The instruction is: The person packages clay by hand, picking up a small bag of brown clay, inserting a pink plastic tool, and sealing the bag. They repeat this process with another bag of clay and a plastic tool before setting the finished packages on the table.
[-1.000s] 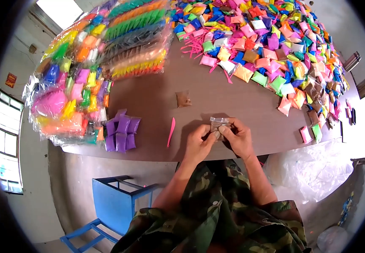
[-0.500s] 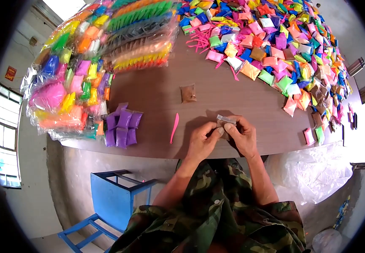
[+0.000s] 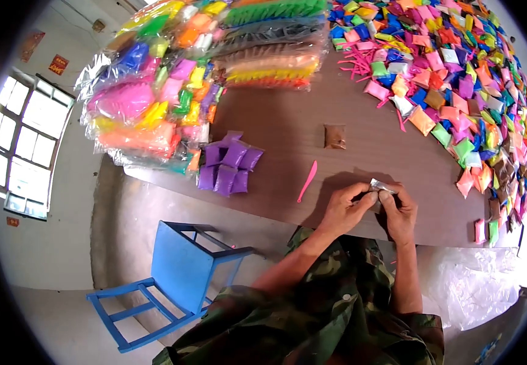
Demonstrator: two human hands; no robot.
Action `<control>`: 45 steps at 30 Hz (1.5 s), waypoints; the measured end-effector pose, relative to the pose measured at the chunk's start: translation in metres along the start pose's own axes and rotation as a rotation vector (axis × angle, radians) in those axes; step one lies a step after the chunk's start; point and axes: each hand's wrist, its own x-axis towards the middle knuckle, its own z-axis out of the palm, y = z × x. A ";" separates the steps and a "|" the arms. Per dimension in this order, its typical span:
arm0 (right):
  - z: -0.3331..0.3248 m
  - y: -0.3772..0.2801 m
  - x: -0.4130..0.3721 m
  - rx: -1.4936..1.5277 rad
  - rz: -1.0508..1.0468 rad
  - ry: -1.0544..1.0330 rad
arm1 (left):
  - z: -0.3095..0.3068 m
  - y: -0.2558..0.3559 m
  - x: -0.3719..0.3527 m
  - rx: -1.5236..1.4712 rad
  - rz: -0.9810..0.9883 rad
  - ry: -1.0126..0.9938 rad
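Observation:
Between both hands is a small clear-edged packet (image 3: pixel 383 185), pinched at the near edge of the table. My left hand (image 3: pixel 343 210) grips it from the left with thumb and fingertips. On the other side, my right hand (image 3: pixel 401 214) pinches it the same way, thumbs close together. The fingers hide most of the packet's body. A brown packet (image 3: pixel 335 137) lies flat beyond the hands. To the left of my left hand lies a pink plastic knife (image 3: pixel 308 181), and farther left is a small pile of purple packets (image 3: pixel 227 167).
Large clear bags of colourful packets (image 3: pixel 148 109) are heaped at the table's left. A wide heap of loose packets (image 3: pixel 452 91) covers the right, with pink plastic sticks (image 3: pixel 356 62) at its edge. A blue chair (image 3: pixel 184 261) and clear plastic sheeting (image 3: pixel 476 283) are below the table (image 3: pixel 269 121).
The camera view has swung, so the table and its contents appear farther right. Both hands keep their pinch on the packet, and its clear edge now slants more.

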 end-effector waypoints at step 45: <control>0.001 -0.005 -0.001 0.240 0.144 0.060 | 0.006 0.004 -0.002 0.093 -0.041 -0.057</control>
